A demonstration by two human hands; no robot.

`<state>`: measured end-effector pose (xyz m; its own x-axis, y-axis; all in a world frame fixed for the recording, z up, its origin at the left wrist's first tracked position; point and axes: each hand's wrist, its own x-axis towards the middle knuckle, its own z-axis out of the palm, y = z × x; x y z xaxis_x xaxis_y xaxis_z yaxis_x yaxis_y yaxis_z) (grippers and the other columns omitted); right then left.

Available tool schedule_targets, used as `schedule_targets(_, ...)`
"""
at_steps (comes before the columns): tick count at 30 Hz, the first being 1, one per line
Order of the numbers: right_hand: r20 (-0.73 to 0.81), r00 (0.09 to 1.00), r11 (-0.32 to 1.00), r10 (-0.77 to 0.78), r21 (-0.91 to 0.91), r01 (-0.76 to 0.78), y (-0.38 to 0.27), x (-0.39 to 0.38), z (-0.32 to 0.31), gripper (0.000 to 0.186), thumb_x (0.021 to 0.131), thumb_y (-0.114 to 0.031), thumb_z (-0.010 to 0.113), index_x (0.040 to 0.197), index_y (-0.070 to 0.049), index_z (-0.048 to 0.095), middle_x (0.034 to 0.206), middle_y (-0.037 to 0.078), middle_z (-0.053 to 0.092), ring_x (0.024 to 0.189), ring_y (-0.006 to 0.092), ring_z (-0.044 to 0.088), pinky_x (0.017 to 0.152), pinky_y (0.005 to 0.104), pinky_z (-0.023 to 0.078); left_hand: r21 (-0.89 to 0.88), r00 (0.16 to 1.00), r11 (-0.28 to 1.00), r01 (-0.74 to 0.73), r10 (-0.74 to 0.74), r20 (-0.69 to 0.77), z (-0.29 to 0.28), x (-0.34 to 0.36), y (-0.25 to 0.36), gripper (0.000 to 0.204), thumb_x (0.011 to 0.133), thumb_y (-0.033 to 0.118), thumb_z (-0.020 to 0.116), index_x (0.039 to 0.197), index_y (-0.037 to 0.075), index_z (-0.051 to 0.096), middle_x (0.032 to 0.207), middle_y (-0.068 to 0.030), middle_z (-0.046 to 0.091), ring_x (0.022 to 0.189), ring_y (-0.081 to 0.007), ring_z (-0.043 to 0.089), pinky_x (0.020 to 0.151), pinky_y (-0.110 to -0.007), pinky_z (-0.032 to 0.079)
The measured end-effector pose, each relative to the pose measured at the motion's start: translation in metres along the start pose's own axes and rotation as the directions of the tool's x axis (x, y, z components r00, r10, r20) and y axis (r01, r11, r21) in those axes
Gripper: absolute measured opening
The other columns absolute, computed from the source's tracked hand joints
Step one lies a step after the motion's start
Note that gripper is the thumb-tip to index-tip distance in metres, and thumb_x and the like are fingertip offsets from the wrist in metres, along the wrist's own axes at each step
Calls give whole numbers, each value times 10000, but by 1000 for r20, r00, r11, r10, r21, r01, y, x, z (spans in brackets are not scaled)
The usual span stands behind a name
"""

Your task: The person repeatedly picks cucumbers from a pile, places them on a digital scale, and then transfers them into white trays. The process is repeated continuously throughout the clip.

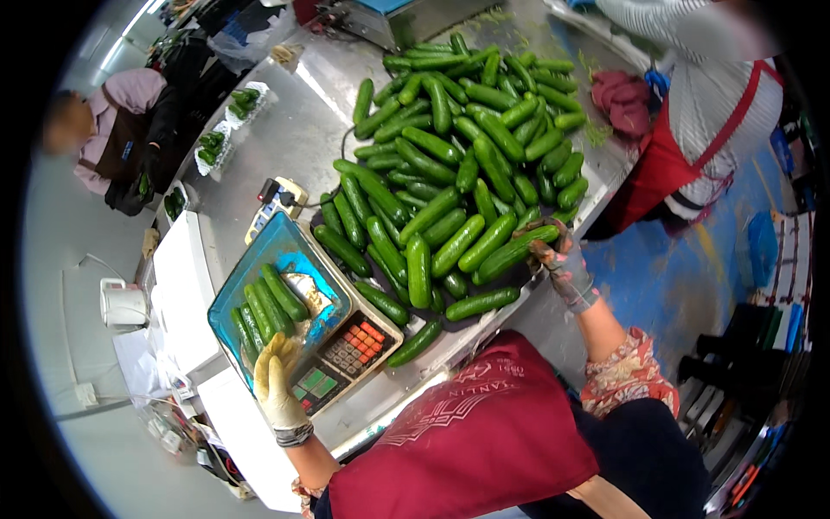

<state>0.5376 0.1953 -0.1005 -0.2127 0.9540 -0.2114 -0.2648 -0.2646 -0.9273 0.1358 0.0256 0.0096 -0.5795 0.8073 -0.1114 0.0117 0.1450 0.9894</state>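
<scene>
My left hand (278, 381), in a pale yellow glove, rests on the near edge of a blue tray (275, 245) that sits on a weighing scale (346, 355). Several cucumbers (268, 307) lie in the tray beside my fingers. My right hand (558, 258), in a patterned work glove, is closed around a long cucumber (510, 253) at the near right edge of a big pile of cucumbers (458, 164) on the steel table (294, 130).
A person in a red apron (692, 130) stands across the table at upper right. Another person (112, 130) works at the far left near white trays of cucumbers (226, 130). A second scale (389, 17) stands at the table's far end. A white box (181, 294) sits left of the scale.
</scene>
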Motion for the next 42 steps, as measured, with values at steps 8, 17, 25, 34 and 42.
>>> schedule_targets(8,559,716,807,417,134,-575,-18,8,159,437,799,-324,678,1105,-55,522,823,92,588,700,174,580,606,311,500,-2,994,999,41,-41,-97,-29,-14,-6,326,917,142,494,1180,-48,525,1094,-127,606,973,-171,593,816,-264,462)
schedule_targets(17,555,730,917,399,-251,-310,21,47,302,645,810,-174,670,1349,-46,339,982,44,599,794,111,572,659,244,484,-244,967,970,13,-74,-242,-77,-52,-25,296,911,112,487,1158,-44,534,1112,-113,599,982,-164,594,824,-244,465)
schedule_targets(25,620,737,915,269,-404,6,27,39,299,531,833,-117,606,1310,7,408,1239,122,507,1099,199,516,931,288,406,-213,967,977,-14,-41,-253,-111,-34,-38,289,918,81,458,1159,-66,520,1164,-129,574,1010,-171,579,876,-270,455)
schedule_targets(34,420,904,981,78,-196,6,9,-7,267,363,859,-86,560,1197,30,494,1137,117,564,989,183,564,854,286,454,660,898,703,-264,429,-97,-109,31,-15,386,780,29,542,1163,63,562,1115,-174,556,1069,-315,512,942,-367,399)
schedule_targets(42,368,911,978,189,-154,-141,31,-35,240,309,866,-147,579,1115,26,522,997,121,611,837,180,610,705,296,507,822,901,456,-342,407,149,-88,102,8,338,812,212,566,1110,52,564,1138,-149,537,1165,-355,428,948,-448,362)
